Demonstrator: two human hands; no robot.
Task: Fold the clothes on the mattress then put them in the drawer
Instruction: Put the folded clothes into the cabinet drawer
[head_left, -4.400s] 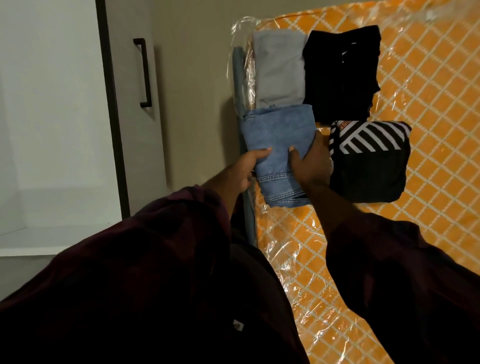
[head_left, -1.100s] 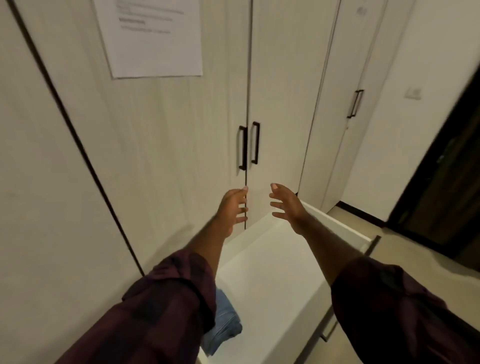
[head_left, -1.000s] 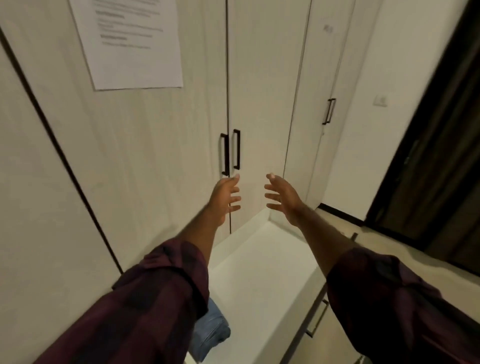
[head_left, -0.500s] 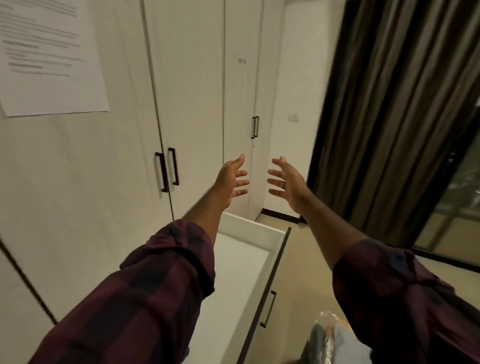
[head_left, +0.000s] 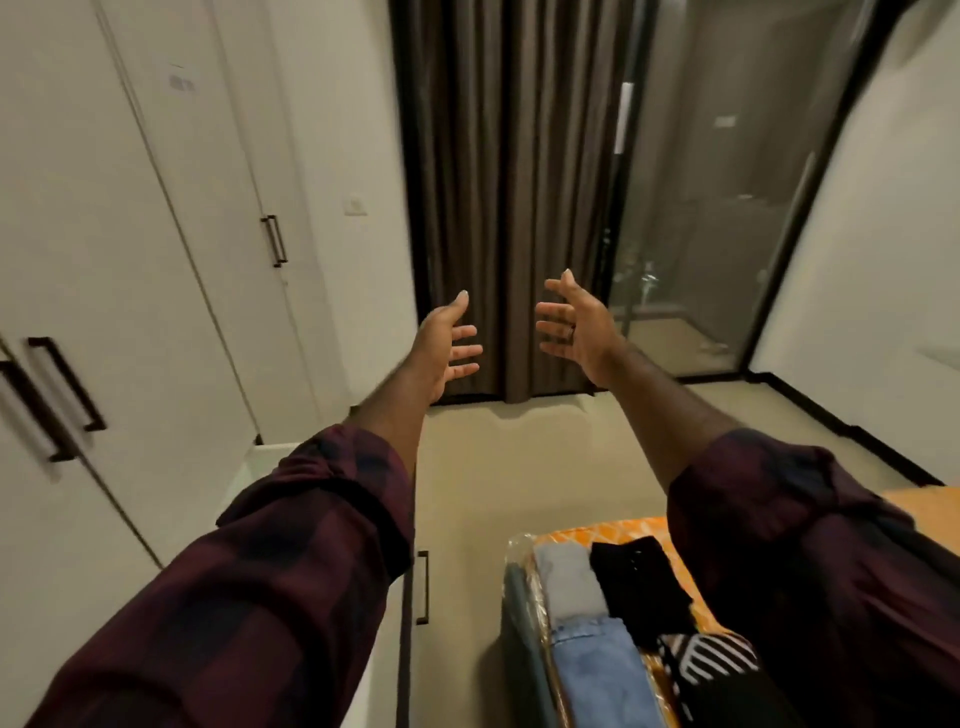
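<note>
item: left hand (head_left: 449, 345) and right hand (head_left: 574, 325), raised in mid-air, palms facing each other; fingers released and spread, grasping nothing.

item: white open drawer (head_left: 387, 686), lower left under the left sleeve; the folded blue piece seen inside it a second ago is now hidden by that sleeve.

item: orange plastic-wrapped mattress (head_left: 623, 530), lower right, newly in view as the head has swung away from the white wardrobe doors (head_left: 130, 260). on it, close together: folded grey garment (head_left: 569, 582), folded black garment (head_left: 641, 587), folded blue denim garment (head_left: 597, 670), black-and-white striped garment (head_left: 706, 660).

status, judged: one deposit done; the person turns back empty-handed, four folded pieces left to carry.
</note>
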